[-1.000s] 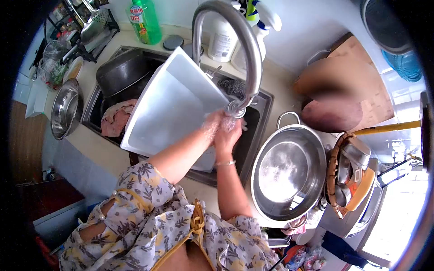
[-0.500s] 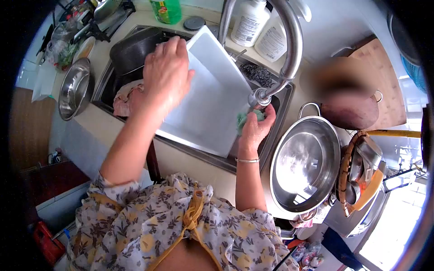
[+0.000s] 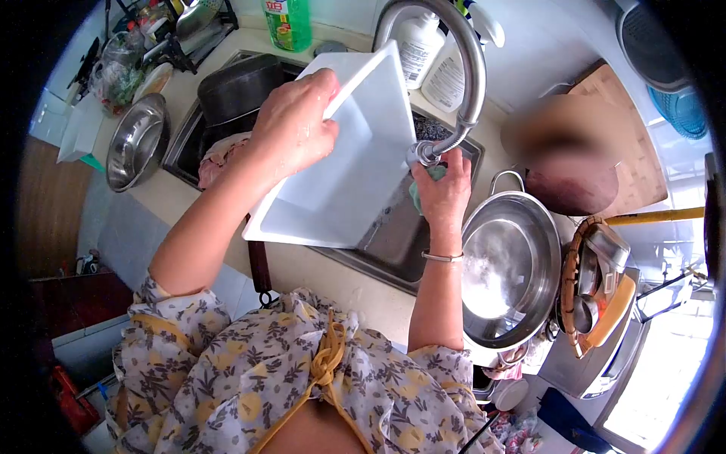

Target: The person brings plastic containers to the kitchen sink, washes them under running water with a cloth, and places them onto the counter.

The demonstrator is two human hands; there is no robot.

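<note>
A white rectangular plastic tub (image 3: pixel 344 163) is tilted over the sink (image 3: pixel 393 250), its inside facing me. My left hand (image 3: pixel 299 125) is closed around the tub's left rim, with drops of water on the skin. Right beside the faucet head (image 3: pixel 427 153), my right hand (image 3: pixel 448 189) holds a soft green scrubber (image 3: pixel 417 189) between its fingers. The steel faucet neck (image 3: pixel 475 68) arches above this hand. Some of the right fingers are hidden behind the faucet head.
A dark pan (image 3: pixel 238 89) and a pinkish cloth (image 3: pixel 219 157) lie in the sink's left part. A steel basin (image 3: pixel 138 144) stands left. A large steel pot (image 3: pixel 510 265) sits right, near a cutting board (image 3: pixel 631 144). Bottles, including green detergent (image 3: pixel 287 26), line the back.
My left hand has come down and gripped the rim. The tub has tilted up and leftward, showing more of the sink. My right hand stays by the faucet with the scrubber.
</note>
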